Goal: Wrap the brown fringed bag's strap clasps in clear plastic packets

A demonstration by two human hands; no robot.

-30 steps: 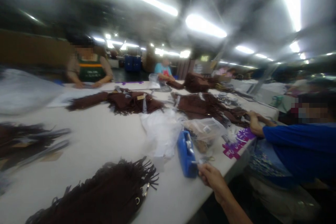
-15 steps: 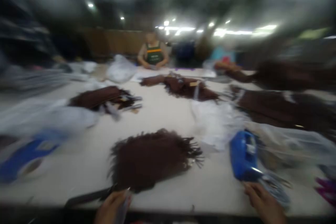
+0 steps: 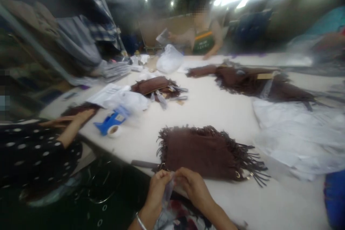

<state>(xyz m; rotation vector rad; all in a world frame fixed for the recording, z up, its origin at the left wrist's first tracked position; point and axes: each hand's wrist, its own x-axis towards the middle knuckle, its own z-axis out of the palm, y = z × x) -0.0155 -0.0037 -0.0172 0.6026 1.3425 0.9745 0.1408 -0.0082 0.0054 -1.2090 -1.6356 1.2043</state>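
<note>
My left hand (image 3: 157, 188), with a silver bangle at the wrist, pinches a strip of clear plastic (image 3: 168, 190) that hangs down between the hands. Fingertips of my right hand (image 3: 192, 187) are pressed together close against the left ones; what they hold is hidden. Just beyond both hands lies a dark brown fringed bag (image 3: 196, 152), flat on the white table (image 3: 215, 115). Gold rings show at its near corners, and a brown strap (image 3: 144, 164) sticks out to the left.
At left a person's dotted sleeve (image 3: 35, 147) reaches to a dark brown item. Near it is a blue tape dispenser (image 3: 109, 123). More brown fringed bags (image 3: 242, 79) lie farther back. White plastic (image 3: 296, 133) and a blue object (image 3: 335, 197) are at right. Another person (image 3: 205, 39) sits opposite.
My view has turned left, bringing the person in dots into sight. My right hand has left the blue object at right and come together with my left at the plastic strip.
</note>
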